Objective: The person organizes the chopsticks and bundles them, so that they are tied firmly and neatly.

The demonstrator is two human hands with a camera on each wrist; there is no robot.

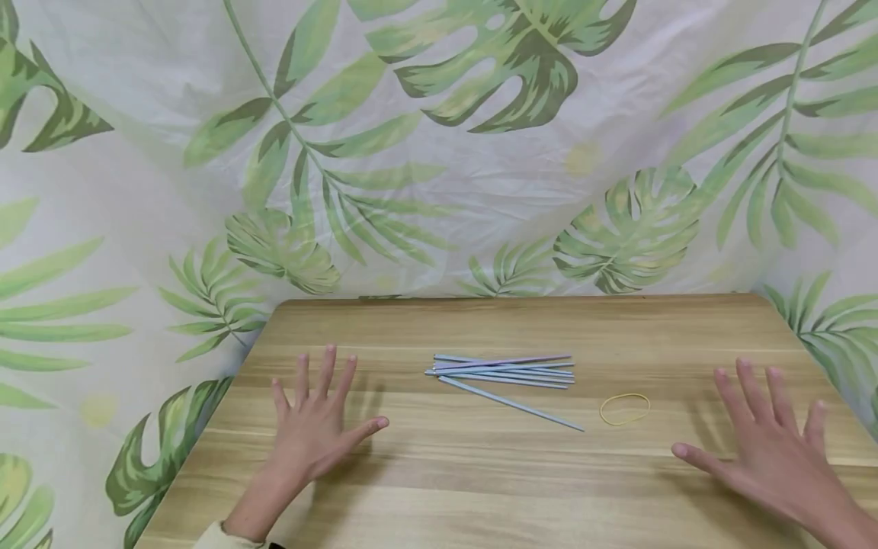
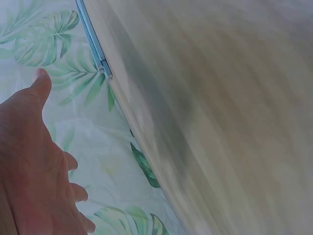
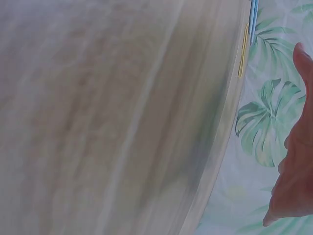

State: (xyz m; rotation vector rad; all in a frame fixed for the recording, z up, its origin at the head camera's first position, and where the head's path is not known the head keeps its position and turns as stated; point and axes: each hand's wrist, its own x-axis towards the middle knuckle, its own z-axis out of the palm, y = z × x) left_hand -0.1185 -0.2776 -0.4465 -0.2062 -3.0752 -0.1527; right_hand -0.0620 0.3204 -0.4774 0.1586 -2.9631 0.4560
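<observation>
- Head view: here's the left hand (image 1: pixel 317 427), fingers straight and spread, holding nothing; across the counter (image 1: pixel 411 488), the right hand (image 1: pixel 771 450) is splayed too, nothing in its grasp.
- Between them lie the sticks (image 1: pixel 501 370), a loose, mostly blue fan, long axis running side to side, roughly from one hand toward the other.
- Here's the key relation: they sit to the left hand's right, near its thumb and a little farther forward, so the left looks nearer; from the right hand they're well off to its left.
- One slanting stick (image 1: pixel 511 405) angles away from the rest, its right end nearer the person.
- The yellow band (image 1: pixel 626 394) favours the right hand, lying near its thumb, on its left.
- Left wrist view: stick ends show on the thumb side of the left hand, apart from it.
- Right wrist view: the band lies to the thumb side of the right hand, untouched, with sticks beyond it, cut off by the edge.
</observation>
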